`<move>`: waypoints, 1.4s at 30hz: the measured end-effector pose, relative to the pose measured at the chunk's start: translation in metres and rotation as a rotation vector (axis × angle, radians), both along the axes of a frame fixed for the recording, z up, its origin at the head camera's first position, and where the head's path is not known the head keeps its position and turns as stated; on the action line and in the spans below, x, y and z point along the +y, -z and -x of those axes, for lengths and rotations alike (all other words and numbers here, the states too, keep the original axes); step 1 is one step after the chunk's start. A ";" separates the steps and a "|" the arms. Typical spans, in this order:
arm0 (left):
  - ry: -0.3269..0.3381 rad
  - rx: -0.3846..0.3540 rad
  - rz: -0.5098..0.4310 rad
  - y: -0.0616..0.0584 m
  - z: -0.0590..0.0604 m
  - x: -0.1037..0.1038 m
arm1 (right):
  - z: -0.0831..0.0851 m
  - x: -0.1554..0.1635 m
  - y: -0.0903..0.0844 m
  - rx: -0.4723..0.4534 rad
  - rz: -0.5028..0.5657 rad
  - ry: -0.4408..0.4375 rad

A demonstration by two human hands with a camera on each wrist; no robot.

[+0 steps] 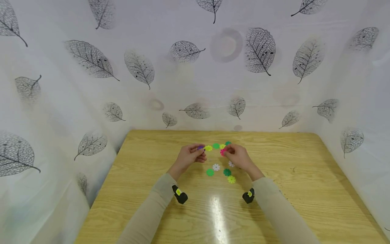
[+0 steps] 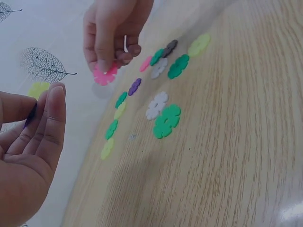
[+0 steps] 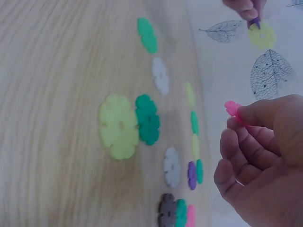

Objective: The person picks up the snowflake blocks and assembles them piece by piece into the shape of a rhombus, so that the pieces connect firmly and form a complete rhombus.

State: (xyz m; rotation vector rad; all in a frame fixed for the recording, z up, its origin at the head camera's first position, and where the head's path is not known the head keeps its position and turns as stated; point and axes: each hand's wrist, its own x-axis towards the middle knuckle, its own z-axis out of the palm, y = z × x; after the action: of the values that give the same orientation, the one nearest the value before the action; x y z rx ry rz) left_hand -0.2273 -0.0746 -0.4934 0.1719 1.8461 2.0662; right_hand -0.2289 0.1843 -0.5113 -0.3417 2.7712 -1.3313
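In my left hand (image 1: 190,156) I pinch a purple flower-shaped plastic disc (image 1: 200,147) between thumb and fingers. A yellow flower-shaped disc (image 3: 263,37) sticks out beyond it at an angle, and the two appear slotted together. My right hand (image 1: 241,157) pinches a pink flower-shaped disc (image 2: 105,74) by its edge. Both hands are raised above the table's far half, facing each other with a gap between the held discs. Part of the purple disc is hidden by the left fingers.
Loose flower discs lie flat on the wooden table (image 1: 137,217): green (image 1: 210,172), white (image 1: 216,167), dark green (image 1: 227,172) and yellow (image 1: 231,179) nearer me. Farther back lie several more, including a purple one (image 2: 135,87) and a dark brown one (image 3: 166,211). A leaf-printed curtain (image 1: 189,81) surrounds the table.
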 end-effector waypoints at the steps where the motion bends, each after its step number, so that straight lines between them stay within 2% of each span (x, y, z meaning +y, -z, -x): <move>1: 0.003 0.003 0.001 0.000 0.000 0.000 | 0.000 -0.001 -0.002 0.003 0.008 -0.007; 9: 0.010 0.018 0.005 0.001 0.000 0.001 | -0.002 -0.009 -0.017 -0.034 0.141 -0.066; 13: 0.013 0.027 0.009 0.001 0.001 0.002 | -0.003 -0.014 -0.023 -0.030 0.170 -0.074; 20: 0.020 0.031 0.007 0.002 0.001 0.004 | -0.005 -0.021 -0.030 -0.049 0.186 -0.069; 29: 0.032 0.046 -0.005 0.001 0.000 0.005 | -0.004 -0.024 -0.029 -0.037 0.243 -0.113; 42: 0.072 0.057 -0.013 -0.003 -0.001 0.005 | -0.006 -0.027 -0.031 -0.055 0.231 -0.088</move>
State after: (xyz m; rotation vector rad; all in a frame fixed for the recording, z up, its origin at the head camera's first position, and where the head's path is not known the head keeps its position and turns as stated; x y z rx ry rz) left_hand -0.2261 -0.0695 -0.4903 0.2995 1.8321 2.0453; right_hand -0.2225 0.1575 -0.4800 -0.4249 2.5307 -1.6147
